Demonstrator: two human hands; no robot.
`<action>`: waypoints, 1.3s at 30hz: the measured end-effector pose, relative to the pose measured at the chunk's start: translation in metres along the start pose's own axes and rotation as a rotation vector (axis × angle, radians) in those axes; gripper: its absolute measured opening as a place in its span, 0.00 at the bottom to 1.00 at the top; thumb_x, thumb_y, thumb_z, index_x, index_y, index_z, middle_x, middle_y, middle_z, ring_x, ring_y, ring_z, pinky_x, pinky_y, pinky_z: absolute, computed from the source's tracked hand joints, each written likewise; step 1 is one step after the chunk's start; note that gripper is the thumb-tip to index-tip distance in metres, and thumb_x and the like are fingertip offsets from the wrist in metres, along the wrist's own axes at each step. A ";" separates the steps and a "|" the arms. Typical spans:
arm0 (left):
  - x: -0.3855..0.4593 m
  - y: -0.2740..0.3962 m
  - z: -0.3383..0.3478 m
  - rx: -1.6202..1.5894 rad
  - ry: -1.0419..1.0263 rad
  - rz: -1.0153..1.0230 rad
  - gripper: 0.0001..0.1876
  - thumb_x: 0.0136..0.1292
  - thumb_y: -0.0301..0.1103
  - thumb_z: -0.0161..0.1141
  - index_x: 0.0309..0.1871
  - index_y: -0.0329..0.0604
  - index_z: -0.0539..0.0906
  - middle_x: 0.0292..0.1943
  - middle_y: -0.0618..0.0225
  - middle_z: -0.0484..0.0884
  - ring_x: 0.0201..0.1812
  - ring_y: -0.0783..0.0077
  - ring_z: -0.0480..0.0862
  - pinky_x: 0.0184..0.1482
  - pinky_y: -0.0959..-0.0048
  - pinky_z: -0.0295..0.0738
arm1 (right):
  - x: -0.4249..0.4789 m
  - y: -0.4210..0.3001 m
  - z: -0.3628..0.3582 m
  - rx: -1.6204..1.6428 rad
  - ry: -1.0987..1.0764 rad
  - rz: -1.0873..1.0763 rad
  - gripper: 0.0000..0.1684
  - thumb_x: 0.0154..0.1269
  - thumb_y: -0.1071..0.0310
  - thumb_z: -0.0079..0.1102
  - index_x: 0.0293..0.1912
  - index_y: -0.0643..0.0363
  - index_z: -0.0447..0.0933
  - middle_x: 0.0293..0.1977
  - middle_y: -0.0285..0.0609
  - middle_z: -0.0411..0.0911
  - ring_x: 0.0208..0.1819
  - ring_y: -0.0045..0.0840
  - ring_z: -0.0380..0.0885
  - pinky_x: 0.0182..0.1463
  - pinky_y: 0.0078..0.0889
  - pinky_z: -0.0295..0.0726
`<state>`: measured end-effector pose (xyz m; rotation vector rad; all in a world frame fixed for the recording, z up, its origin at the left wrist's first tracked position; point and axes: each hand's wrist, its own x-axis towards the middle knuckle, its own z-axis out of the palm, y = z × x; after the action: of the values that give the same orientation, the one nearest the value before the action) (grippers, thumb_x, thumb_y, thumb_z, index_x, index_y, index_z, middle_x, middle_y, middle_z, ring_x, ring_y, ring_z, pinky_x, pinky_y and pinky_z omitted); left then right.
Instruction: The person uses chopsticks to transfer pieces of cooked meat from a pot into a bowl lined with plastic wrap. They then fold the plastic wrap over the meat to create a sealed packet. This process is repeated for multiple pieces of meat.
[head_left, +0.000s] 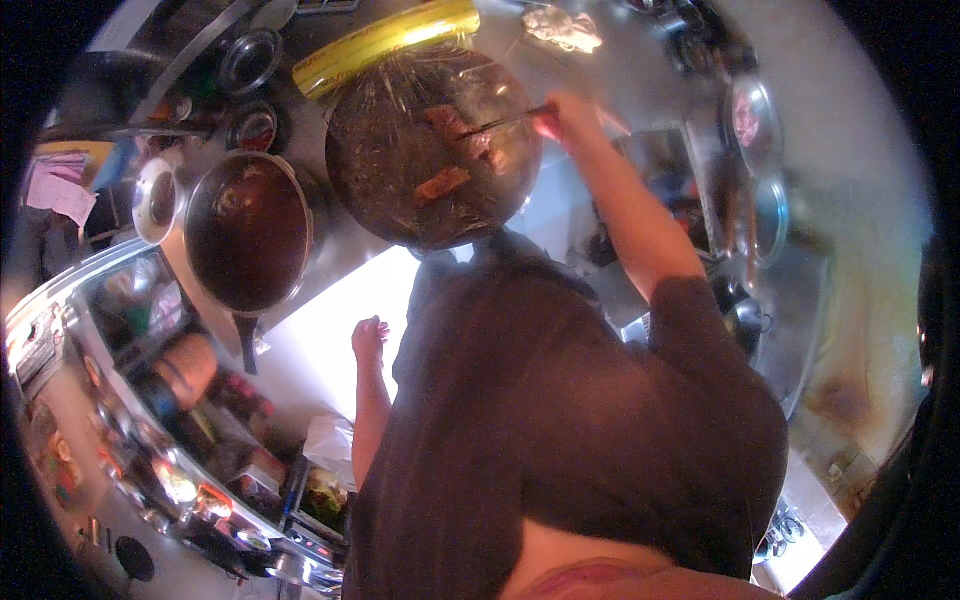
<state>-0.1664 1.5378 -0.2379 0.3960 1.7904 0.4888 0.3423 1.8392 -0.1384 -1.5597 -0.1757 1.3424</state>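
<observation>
Thin dark chopsticks or tongs (504, 122) are held in my right hand (564, 118), their tip over pieces of browned food that look like meat (442, 186). These pieces are in or on a wide, dark round vessel (375, 161); shiny creases like clear plastic film show along its far edge. A yellow roll with printed writing (386, 46) lies across the far rim. My left hand (370, 337) hangs low at my left side, away from the vessel, with fingers partly curled. Nothing shows in it, but its small size hides how closed it is.
Left of the vessel stands a deep dark pan (247, 232) with its handle towards me, beside a white-rimmed bowl (156, 201). Smaller metal bowls (251, 61) sit beyond. A crumpled pale cloth or bag (562, 30) lies at the back. Round dishes (754, 124) line the right side.
</observation>
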 end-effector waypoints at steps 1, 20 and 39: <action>0.002 -0.003 0.000 -0.005 0.005 0.003 0.12 0.67 0.38 0.60 0.44 0.38 0.79 0.33 0.62 0.85 0.31 0.71 0.83 0.35 0.71 0.78 | -0.004 0.001 0.002 0.089 -0.002 0.027 0.09 0.62 0.73 0.62 0.35 0.70 0.75 0.28 0.54 0.80 0.23 0.40 0.83 0.25 0.42 0.89; 0.019 -0.023 -0.004 0.042 -0.029 -0.013 0.13 0.68 0.38 0.58 0.44 0.36 0.80 0.34 0.61 0.86 0.31 0.71 0.84 0.34 0.71 0.77 | -0.144 -0.006 -0.050 -0.348 -0.013 -0.436 0.11 0.70 0.64 0.61 0.43 0.62 0.80 0.35 0.37 0.82 0.31 0.23 0.81 0.36 0.24 0.82; 0.003 -0.012 0.003 0.010 0.005 0.003 0.11 0.68 0.38 0.59 0.43 0.39 0.79 0.33 0.63 0.85 0.30 0.71 0.83 0.34 0.71 0.77 | -0.073 -0.031 0.033 -0.450 -0.154 -0.645 0.12 0.67 0.65 0.64 0.38 0.67 0.81 0.29 0.45 0.83 0.25 0.25 0.84 0.27 0.27 0.86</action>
<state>-0.1642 1.5293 -0.2476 0.4053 1.7979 0.4832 0.3043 1.8239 -0.0637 -1.5593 -1.0434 0.9328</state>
